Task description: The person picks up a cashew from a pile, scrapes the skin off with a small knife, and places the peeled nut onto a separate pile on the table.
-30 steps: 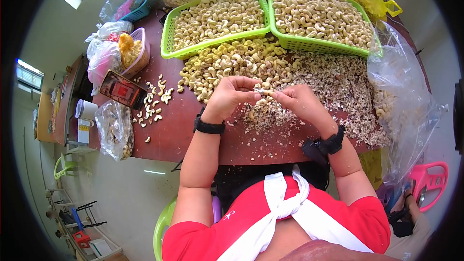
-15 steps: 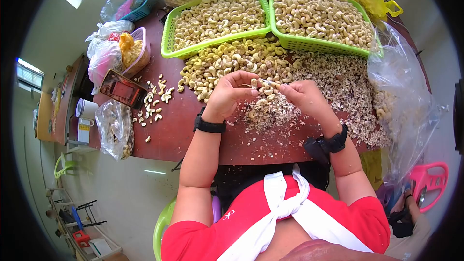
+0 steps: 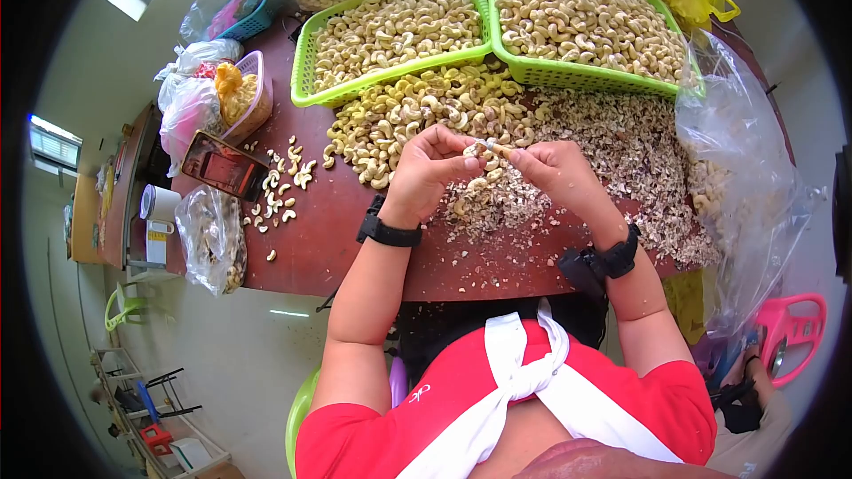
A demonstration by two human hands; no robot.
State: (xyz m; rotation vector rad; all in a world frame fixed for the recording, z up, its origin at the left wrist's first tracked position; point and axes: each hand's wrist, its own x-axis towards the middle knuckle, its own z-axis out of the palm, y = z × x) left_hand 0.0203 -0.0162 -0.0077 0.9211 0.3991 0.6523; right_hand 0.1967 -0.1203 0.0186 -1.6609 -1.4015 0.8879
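Observation:
Between the thumb and fingers of my left hand [image 3: 424, 173] is a cashew nut [image 3: 475, 152], partly hidden by the fingertips. My right hand [image 3: 561, 174] pinches a small knife [image 3: 500, 150] with a light, wood-coloured handle, its tip against the nut. Both hands are raised over the table, in front of a heap of cashews [image 3: 382, 133], some yellowish with bits of brown skin. Below and to the right of them lie flaky skin scraps [image 3: 621, 155].
Two green baskets [image 3: 590, 76] full of pale cashews stand at the back. A phone [image 3: 225, 165] leans at the left beside loose cashews [image 3: 282, 182] and a plastic bag [image 3: 211, 239]. Clear plastic [image 3: 745, 151] hangs over the right edge. Another person's leg [image 3: 759, 381] shows at lower right.
The knife tip and the cashew have come closer together, and the fingers of my left hand have shifted around the nut. The whole view has moved slightly.

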